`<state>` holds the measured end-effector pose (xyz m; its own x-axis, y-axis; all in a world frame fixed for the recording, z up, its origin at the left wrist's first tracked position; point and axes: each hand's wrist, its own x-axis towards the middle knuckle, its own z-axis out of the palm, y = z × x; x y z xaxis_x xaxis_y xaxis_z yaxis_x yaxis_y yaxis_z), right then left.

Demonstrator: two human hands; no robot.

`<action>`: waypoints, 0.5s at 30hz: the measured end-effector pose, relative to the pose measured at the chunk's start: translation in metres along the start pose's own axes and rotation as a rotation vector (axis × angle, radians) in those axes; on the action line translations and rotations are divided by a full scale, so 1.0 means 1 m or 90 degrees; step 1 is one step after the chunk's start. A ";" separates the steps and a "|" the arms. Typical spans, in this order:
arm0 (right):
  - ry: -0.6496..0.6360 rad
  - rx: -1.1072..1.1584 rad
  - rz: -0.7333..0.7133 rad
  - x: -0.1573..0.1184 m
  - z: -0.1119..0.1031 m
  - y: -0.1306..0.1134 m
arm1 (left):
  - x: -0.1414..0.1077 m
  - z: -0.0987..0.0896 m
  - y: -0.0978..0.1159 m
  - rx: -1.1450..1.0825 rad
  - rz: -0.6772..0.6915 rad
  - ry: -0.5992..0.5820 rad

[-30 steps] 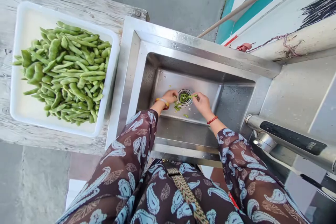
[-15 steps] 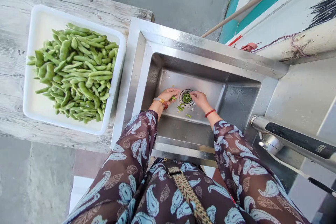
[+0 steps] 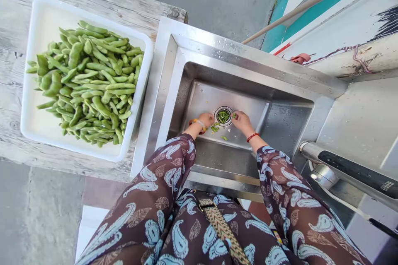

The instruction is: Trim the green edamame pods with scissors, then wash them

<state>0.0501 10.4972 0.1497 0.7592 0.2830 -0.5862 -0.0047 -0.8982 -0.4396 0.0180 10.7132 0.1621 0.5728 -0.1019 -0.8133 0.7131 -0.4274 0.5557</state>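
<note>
Inside the steel sink (image 3: 202,91), my right hand (image 3: 244,122) is closed around a few small green bean pods (image 3: 234,116) at the right rim of the drain. My left hand (image 3: 205,120) is palm down on the other side, its fingers drawn together; what they hold, if anything, is hidden. Several pods lie in the drain strainer (image 3: 223,116). Loose pods (image 3: 215,127) rest on the sink floor by my left fingertips, and another pod (image 3: 224,138) lies nearer to me.
A white plastic tub (image 3: 37,124) heaped with green bean pods (image 3: 93,87) stands on a weathered wooden table (image 3: 14,49) to the left. At the right a faucet (image 3: 351,169) reaches toward the sink. A wooden pole (image 3: 311,4) leans beyond the far edge.
My left hand has turned palm down, and the green pods seen in it before no longer show. My right hand has shifted slightly right from the drain, with green pods now visible in its fingers.
</note>
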 end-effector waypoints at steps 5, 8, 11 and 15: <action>-0.006 -0.095 -0.037 0.011 0.013 -0.028 | 0.003 0.047 0.005 0.255 0.108 -0.047; -0.007 -0.132 -0.033 0.012 0.025 -0.038 | 0.001 0.062 0.005 0.366 0.161 -0.063; -0.014 -0.149 -0.032 0.010 0.031 -0.036 | -0.004 0.066 0.003 0.448 0.193 -0.081; -0.034 -0.151 -0.049 0.012 0.035 -0.033 | -0.008 0.062 -0.002 0.526 0.186 -0.095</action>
<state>0.0365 10.5425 0.1333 0.7160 0.3653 -0.5949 0.2096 -0.9253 -0.3160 -0.0129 10.6597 0.1566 0.5864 -0.3995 -0.7047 -0.0051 -0.8717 0.4899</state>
